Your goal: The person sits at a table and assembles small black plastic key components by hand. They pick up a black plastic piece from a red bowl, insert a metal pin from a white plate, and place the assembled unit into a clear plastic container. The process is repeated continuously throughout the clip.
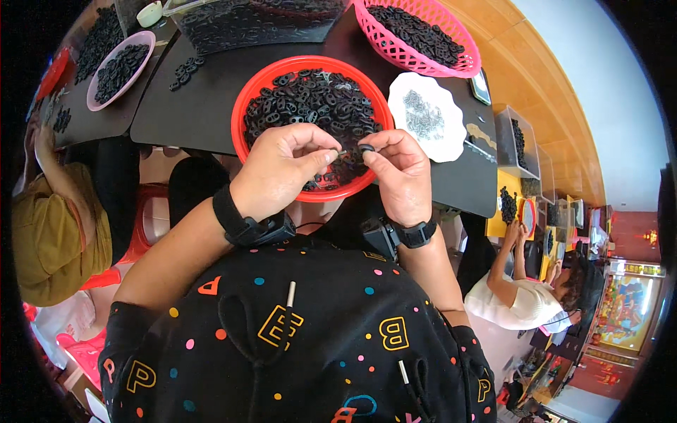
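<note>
My left hand (282,173) and my right hand (398,180) meet over the near rim of a round red tray (241,106) heaped with small black ring-shaped parts (310,99). The left fingertips pinch a thin metal pin (343,152) that points to the right. Between thumb and forefinger of the right hand sits one black ring part (365,149), right at the tip of the pin. Both wrists wear black bands. The tray stands on a black table (204,99).
A white scalloped plate (451,141) with small metal pieces lies right of the tray. Behind it stand a pink basket (462,39), a pink bowl (144,39) and a clear bin (254,25), all with black parts. One person sits at left, another at right.
</note>
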`<state>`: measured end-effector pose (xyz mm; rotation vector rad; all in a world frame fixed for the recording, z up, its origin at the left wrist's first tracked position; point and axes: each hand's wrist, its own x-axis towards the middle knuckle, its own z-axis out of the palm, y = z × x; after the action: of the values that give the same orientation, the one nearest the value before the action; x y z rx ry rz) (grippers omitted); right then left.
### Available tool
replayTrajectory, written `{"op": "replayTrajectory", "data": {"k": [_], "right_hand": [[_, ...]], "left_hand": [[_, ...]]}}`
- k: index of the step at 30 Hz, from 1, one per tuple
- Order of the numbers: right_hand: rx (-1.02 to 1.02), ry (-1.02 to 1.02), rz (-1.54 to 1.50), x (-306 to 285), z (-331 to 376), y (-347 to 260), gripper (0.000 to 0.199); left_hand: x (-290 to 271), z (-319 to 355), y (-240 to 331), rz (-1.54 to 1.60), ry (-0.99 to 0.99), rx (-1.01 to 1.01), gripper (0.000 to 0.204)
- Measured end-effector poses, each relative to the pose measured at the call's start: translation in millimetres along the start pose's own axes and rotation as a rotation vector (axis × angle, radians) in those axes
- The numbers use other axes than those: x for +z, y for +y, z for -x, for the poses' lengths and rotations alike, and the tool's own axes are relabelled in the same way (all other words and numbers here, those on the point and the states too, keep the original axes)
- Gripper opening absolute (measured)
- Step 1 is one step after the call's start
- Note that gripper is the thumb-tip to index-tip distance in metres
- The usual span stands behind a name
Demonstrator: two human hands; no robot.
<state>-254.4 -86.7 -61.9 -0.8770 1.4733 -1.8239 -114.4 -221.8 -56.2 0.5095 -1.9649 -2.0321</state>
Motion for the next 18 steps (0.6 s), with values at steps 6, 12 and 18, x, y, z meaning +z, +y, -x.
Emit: {"op": "replayTrajectory", "data": {"k": [6, 12, 18], "right_hand": [[0.009, -0.025, 0.040, 0, 4, 1, 0.019], [0.000, -0.071, 0.081, 3, 8, 2, 0.020], [-0.011, -0.097, 0.106, 6, 11, 2, 0.022]], "left_hand": [[5, 0, 3, 0.023, -0.049, -0.022, 0.011], [6, 2, 2, 0.132, -0.051, -0.020, 0.010], [8, 3, 0, 0.153, -0.054, 0.013, 0.010]]}}
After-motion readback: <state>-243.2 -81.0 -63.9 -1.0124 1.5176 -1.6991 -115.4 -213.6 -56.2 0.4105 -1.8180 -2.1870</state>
